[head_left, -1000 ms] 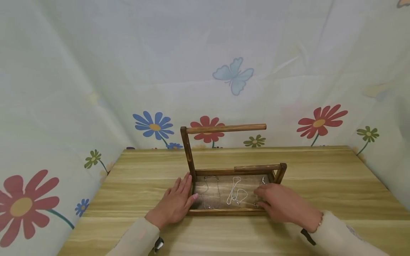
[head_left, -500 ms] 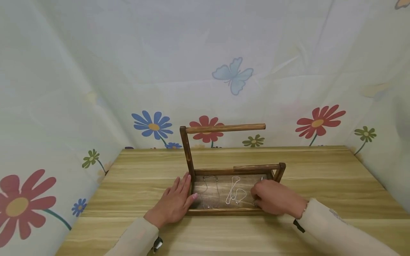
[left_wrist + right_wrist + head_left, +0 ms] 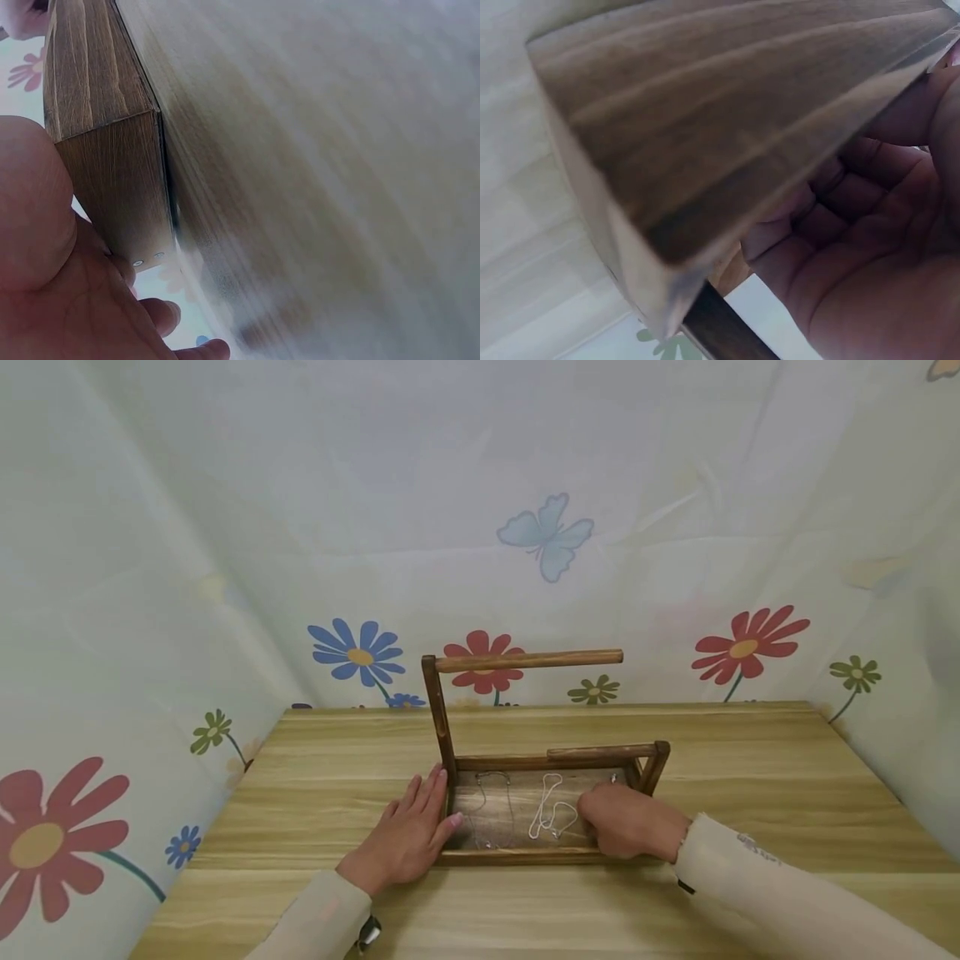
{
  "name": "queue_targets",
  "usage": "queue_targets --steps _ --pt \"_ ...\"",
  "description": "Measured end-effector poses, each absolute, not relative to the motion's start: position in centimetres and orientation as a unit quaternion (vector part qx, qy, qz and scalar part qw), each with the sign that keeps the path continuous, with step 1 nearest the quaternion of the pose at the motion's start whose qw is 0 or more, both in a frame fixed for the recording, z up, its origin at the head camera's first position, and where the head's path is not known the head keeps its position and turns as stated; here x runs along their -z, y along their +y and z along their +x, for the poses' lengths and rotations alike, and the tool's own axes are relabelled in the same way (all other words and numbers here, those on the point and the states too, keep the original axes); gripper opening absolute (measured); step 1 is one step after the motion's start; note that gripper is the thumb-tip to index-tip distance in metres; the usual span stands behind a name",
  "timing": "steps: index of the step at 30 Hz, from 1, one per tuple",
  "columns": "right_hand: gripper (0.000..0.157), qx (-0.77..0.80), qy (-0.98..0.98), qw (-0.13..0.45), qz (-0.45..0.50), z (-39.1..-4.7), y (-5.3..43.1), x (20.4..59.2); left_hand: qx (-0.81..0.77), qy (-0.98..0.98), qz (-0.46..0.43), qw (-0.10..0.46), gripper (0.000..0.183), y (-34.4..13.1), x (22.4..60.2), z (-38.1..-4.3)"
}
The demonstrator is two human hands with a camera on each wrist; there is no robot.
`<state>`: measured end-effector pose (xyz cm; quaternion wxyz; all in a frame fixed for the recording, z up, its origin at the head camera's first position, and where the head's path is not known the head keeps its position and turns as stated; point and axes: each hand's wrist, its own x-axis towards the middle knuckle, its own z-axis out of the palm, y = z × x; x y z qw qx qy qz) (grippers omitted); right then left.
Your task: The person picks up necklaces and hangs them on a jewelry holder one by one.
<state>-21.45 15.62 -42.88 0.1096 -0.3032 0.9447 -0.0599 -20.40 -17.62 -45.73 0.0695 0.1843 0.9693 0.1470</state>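
In the head view, a low dark-brown wooden tray (image 3: 517,857) with an upright frame stands on the table. A thin dark silver necklace (image 3: 512,810) lies in its left part and a brighter silver chain (image 3: 545,802) in the middle. A small silver piece (image 3: 613,778) shows at the right, behind my right hand (image 3: 630,821). That hand reaches over the tray's front right edge with its fingers curled down inside; I cannot tell what they hold. My left hand (image 3: 402,839) rests against the tray's left end, fingers extended, thumb over the rim.
The tray's tall left post (image 3: 438,718) carries a long upper bar (image 3: 532,661); a lower bar (image 3: 603,752) runs from a short right post. The wood-grain table (image 3: 780,793) extends around the tray. A flower-printed cloth (image 3: 637,527) hangs behind and at the sides.
My right hand has moved slightly left inside the tray, and its fingers, more extended before, have curled. The left hand, tray and middle chain have stayed in place.
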Motion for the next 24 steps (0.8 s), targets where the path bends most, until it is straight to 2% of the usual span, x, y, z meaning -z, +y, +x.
queue_targets --steps 3,8,11,18,24 --pt "0.032 0.054 0.944 0.126 -0.299 -21.5 15.6 42.8 -0.147 0.969 0.184 0.068 0.075 -17.6 45.8 -20.5" --pt "0.04 0.073 0.936 0.145 -0.312 -21.6 16.3 42.6 -0.153 0.968 0.187 0.071 0.075 -17.3 45.8 -20.5" --pt "0.038 0.117 0.928 0.146 -0.323 -21.6 17.0 42.5 -0.155 0.967 0.19 0.072 0.075 -17.3 45.8 -20.4" --pt "0.023 0.208 0.914 0.092 -0.335 -21.5 18.5 41.8 -0.15 0.969 0.184 0.068 0.076 -17.4 45.6 -20.4" --pt "0.019 0.268 0.9 0.066 -0.337 -21.0 19.3 41.7 -0.151 0.969 0.182 0.067 0.076 -17.5 45.5 -20.3"
